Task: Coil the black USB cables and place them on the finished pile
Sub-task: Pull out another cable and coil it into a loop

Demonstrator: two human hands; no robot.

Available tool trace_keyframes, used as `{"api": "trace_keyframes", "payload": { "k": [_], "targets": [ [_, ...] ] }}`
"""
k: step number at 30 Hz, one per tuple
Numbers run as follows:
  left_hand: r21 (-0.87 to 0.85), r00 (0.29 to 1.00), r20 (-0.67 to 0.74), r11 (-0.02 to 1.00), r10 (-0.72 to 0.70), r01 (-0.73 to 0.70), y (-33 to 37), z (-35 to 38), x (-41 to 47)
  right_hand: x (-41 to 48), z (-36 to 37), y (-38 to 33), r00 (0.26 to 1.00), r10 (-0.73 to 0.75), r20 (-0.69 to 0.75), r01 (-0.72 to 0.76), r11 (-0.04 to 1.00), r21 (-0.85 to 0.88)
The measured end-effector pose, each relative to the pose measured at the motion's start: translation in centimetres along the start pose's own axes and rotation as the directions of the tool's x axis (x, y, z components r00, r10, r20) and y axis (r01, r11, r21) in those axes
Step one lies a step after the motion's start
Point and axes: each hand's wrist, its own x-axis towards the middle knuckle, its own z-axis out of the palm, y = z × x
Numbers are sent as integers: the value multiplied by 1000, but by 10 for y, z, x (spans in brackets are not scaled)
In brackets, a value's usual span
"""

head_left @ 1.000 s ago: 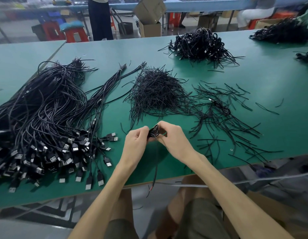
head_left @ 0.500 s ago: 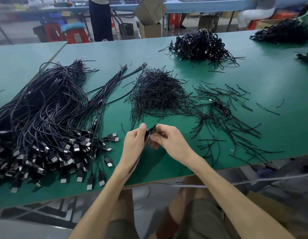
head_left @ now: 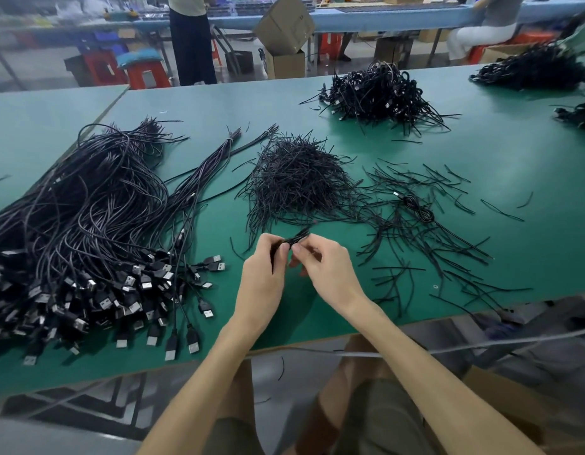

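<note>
Nearest the camera, a person's knees in olive shorts point(head_left: 379, 421) sit below the front edge of a green counter point(head_left: 317, 310). Two bare forearms reach forward over that edge. The left hand point(head_left: 261, 274) and right hand point(head_left: 327, 267) meet just above the counter, and both are grasping one small coiled black USB cable point(head_left: 295, 240). The left hand's curled fingers and thumb hold the bundle, while the right hand's fingertips pinch it from the other side. The bundle's dark end pokes up between the thumbs.

To the left lies a large spread of uncoiled black USB cables point(head_left: 87, 224), their metal plugs fanned toward the counter's front edge. Behind the hands sits a dense heap of short black ties point(head_left: 297, 185), with more loose ties point(head_left: 415, 257) scattered to the right. One coiled cable point(head_left: 419, 210) lies among those loose ties.

Farther back on the counter is the finished pile point(head_left: 379, 93) of coiled cables, well apart from the hands. Another dark pile point(head_left: 533, 72) lies at the far right.

Beyond the counter are red stools point(head_left: 146, 73), cardboard boxes point(head_left: 284, 23), a standing person point(head_left: 191, 44) and a seated person point(head_left: 481, 31).
</note>
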Motion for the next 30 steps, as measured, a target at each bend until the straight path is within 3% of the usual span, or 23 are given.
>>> {"api": "trace_keyframes", "payload": {
  "k": [4, 7, 11, 20, 25, 30],
  "targets": [
    [162, 999, 41, 987, 1, -8, 1, 3, -3, -7, 2, -3, 1000, -31, 4, 31, 982, -186],
    [204, 991, 109, 974, 73, -95, 4, 1, -4, -7, -1, -6, 999, -39, 8, 40, 964, -264],
    [336, 978, 158, 925, 134, -181, 8, 3, -7, -4, -10, -8, 997, -46, 66, 64, 953, -297],
    [444, 984, 151, 884, 90, -149, 8, 5, -7, -3, -19, -9, 988, -102, 116, 137, 925, -355],
    [452, 986, 110, 877, 125, -162, 3, 8, -6, -7, -14, -5, 999, -48, -5, 44, 962, -269],
    [502, 987, 113, 851, 114, -156, 0, 10, -7, -5, -7, -3, 985, 151, -81, -146, 988, 59]
  ]
}}
